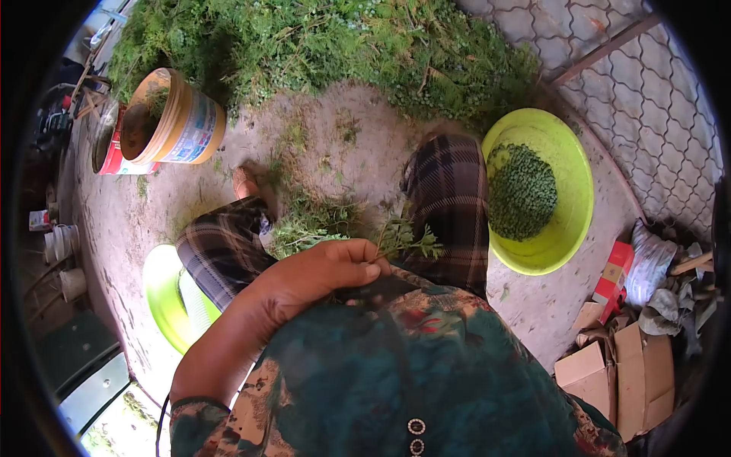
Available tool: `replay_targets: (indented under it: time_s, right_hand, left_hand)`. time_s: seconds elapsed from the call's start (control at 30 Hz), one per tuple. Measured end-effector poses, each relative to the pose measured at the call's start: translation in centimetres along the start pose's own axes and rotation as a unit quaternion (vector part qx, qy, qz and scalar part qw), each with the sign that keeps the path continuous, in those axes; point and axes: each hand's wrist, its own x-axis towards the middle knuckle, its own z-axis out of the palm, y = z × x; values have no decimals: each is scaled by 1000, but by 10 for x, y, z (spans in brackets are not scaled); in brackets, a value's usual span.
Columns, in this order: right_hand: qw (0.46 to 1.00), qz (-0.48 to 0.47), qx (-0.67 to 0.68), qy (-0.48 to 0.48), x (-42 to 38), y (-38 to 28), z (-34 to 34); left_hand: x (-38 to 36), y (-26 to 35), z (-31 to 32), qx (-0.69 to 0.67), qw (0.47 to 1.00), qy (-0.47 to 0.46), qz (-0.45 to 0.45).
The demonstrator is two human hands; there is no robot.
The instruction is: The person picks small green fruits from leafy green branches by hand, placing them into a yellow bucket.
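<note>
My left hand reaches across my lap from the left, its thumb and fingers closed on a small leafy green sprig. The sprig points to the right, over the plaid trousers. My right hand does not show; the front of the patterned shirt fills the lower middle. A loose bunch of green sprigs lies on the ground between my legs, just beyond the left hand. By my right knee stands a yellow-green basin with a heap of small green seed cones or berries in it.
A large pile of cut green branches spreads across the back. Two buckets, one orange-yellow and one red, stand tilted at the left. Another green basin sits by my left leg. Cardboard boxes lie at right.
</note>
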Motion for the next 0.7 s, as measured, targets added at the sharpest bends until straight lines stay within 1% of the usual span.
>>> replay_targets:
  time_s: [0.07,0.13,0.17,0.23,0.3,0.37,0.4,0.47,0.57,0.7]
  right_hand:
    - [1000,-11,-10,-2,-1,-8,-1]
    - [1000,-19,-17,3,-6,-14,-4]
    - [1000,-22,-20,7,-10,-16,-5]
    - [999,-28,-26,11,-15,-20,-5]
    - [999,-29,-36,6,-17,-26,-4]
    - [999,-30,-45,1,-19,-31,-2]
    - [998,-31,-50,1,-21,-34,-2]
    - [998,-31,-63,-1,-25,-42,-2]
    - [995,-30,-89,-16,-26,-57,-1]
    - [992,-36,-119,-28,-29,-77,3]
  left_hand:
    - [7,-1,-8,22,1000,-6,12]
    - [9,-3,-24,-163,986,39,-17]
    - [13,-6,-30,-160,986,32,-19]
    - [18,-14,-37,-225,973,39,9]
    - [16,-17,-40,-236,970,58,0]
    - [15,-24,-50,-277,959,37,40]
    - [13,-25,-52,-278,959,35,38]
    - [8,-26,-53,-281,956,48,72]
    - [9,-26,-45,-324,944,40,54]
    - [14,-30,-50,-326,943,37,55]
